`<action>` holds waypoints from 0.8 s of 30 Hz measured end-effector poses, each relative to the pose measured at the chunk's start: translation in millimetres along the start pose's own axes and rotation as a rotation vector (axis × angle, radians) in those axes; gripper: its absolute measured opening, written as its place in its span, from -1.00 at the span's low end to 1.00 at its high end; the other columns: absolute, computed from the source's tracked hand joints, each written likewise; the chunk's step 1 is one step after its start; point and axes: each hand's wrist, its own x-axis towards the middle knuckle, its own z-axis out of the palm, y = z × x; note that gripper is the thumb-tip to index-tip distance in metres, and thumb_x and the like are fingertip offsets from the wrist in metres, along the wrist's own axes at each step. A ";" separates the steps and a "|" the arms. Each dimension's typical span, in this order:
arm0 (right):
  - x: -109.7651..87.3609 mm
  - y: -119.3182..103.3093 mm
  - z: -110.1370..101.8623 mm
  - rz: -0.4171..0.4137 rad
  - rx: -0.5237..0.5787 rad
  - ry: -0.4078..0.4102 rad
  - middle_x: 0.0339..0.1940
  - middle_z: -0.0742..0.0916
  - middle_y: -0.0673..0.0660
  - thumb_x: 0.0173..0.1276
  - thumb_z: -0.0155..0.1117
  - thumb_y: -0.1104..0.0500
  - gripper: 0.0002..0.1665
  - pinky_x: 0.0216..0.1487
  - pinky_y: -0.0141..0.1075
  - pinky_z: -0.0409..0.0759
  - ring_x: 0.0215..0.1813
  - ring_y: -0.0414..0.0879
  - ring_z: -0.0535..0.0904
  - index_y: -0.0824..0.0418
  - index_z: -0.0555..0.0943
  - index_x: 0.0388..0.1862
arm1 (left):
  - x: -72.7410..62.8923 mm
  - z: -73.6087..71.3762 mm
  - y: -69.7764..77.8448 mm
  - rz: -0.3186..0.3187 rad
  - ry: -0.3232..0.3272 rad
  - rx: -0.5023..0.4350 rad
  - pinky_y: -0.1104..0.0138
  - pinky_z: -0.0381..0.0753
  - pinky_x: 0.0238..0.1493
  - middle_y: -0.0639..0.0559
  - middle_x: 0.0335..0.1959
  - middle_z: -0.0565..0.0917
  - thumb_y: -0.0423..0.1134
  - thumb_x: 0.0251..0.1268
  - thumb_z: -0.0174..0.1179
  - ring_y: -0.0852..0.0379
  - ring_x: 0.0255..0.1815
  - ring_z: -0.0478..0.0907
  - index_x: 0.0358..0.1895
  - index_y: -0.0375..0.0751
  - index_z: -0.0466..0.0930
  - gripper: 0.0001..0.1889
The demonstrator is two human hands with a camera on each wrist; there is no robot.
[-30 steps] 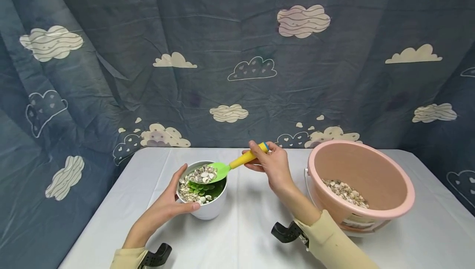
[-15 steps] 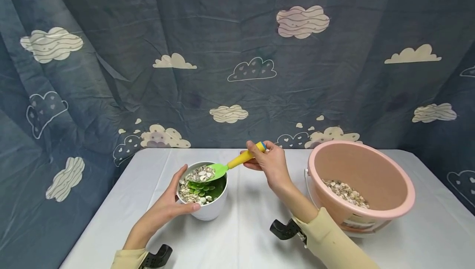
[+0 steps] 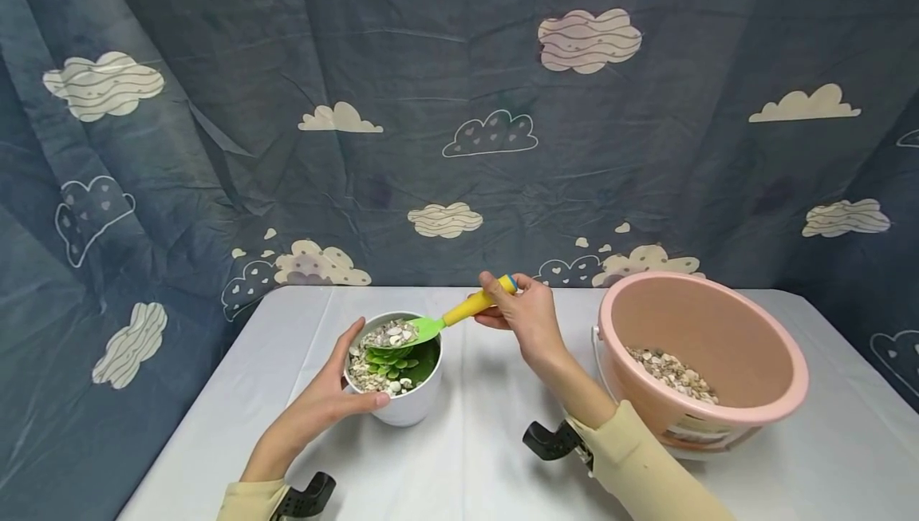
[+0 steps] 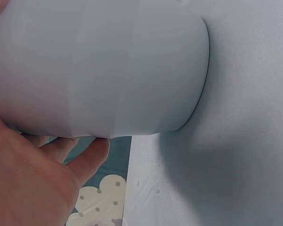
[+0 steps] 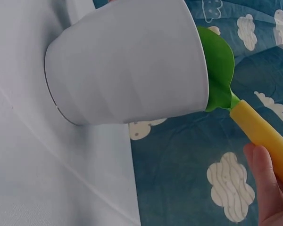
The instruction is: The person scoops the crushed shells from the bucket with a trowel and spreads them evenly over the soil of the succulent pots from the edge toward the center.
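Note:
My left hand (image 3: 326,393) grips a white pot (image 3: 411,408) from its left side, thumb at the near rim and fingers along the far side. A green succulent (image 3: 391,363) and small pebbles (image 3: 368,377) fill part of the pot. By its yellow handle my right hand (image 3: 527,317) holds a toy shovel (image 3: 463,312). The shovel's green blade, loaded with pebbles, lies level over the pot's mouth above the plant. In the right wrist view the green blade (image 5: 218,66) shows right at the pot's rim, its underside toward the camera.
A pink bucket (image 3: 778,369) with pebbles (image 3: 673,373) in its bottom stands on the right of the white-covered table (image 3: 495,457), close to my right forearm. Dark blue cloth (image 3: 459,50) with cloud prints hangs behind and along both sides.
The shovel dips slightly and shifts a little left over the pot, still carrying pebbles. My left hand keeps its grip on the pot, and the bucket stays put.

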 end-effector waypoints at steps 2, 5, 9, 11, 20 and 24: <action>0.4 0.1 -0.8 0.006 0.004 0.003 -0.29 0.76 0.34 0.30 0.41 0.00 -0.47 -0.30 -0.17 0.70 -0.34 0.05 0.76 0.44 0.46 -0.15 | 0.5 0.3 -0.4 0.001 -0.006 0.001 -0.24 -0.21 0.41 -0.15 0.59 -0.16 -0.19 0.01 0.49 -0.22 0.55 -0.27 0.60 0.14 -0.22 0.18; 0.4 0.0 -1.0 0.005 0.005 0.000 -0.29 0.77 0.33 0.29 0.42 0.00 -0.47 -0.30 -0.17 0.70 -0.34 0.05 0.76 0.44 0.46 -0.15 | 0.4 0.2 -0.3 -0.005 -0.001 0.009 -0.25 -0.21 0.40 -0.14 0.59 -0.15 -0.17 0.01 0.49 -0.22 0.55 -0.27 0.59 0.18 -0.21 0.18; -1.0 0.5 -0.3 0.005 -0.004 0.004 -0.28 0.77 0.33 0.27 0.43 -0.04 -0.43 -0.29 -0.17 0.70 -0.34 0.05 0.76 0.44 0.46 -0.14 | -0.9 0.1 0.0 -0.011 0.005 0.014 -0.27 -0.22 0.39 -0.13 0.59 -0.14 -0.17 0.01 0.50 -0.23 0.55 -0.27 0.59 0.18 -0.21 0.18; -1.9 0.0 0.6 0.008 -0.014 0.009 -0.28 0.77 0.33 0.27 0.43 -0.05 -0.42 -0.29 -0.18 0.70 -0.34 0.05 0.76 0.43 0.47 -0.14 | -1.1 -0.4 0.2 -0.008 -0.002 0.011 -0.27 -0.23 0.39 -0.15 0.59 -0.16 -0.18 0.01 0.49 -0.24 0.55 -0.29 0.60 0.16 -0.21 0.18; -0.8 -2.9 4.4 -0.021 -0.052 0.026 -0.32 0.77 0.31 0.20 0.47 -0.10 -0.40 -0.32 -0.20 0.70 -0.36 0.08 0.75 0.40 0.47 -0.24 | 0.3 -1.0 -1.6 0.004 0.001 0.019 -0.27 -0.20 0.39 -0.14 0.59 -0.15 -0.18 0.02 0.49 -0.25 0.55 -0.27 0.59 0.18 -0.21 0.17; -1.7 -2.5 4.9 -0.011 -0.043 0.038 -0.33 0.77 0.31 0.21 0.47 -0.09 -0.41 -0.32 -0.20 0.70 -0.37 0.06 0.75 0.40 0.46 -0.24 | 0.6 -0.6 -1.9 0.004 -0.002 0.019 -0.27 -0.22 0.39 -0.13 0.59 -0.17 -0.18 0.02 0.49 -0.24 0.55 -0.30 0.60 0.15 -0.22 0.18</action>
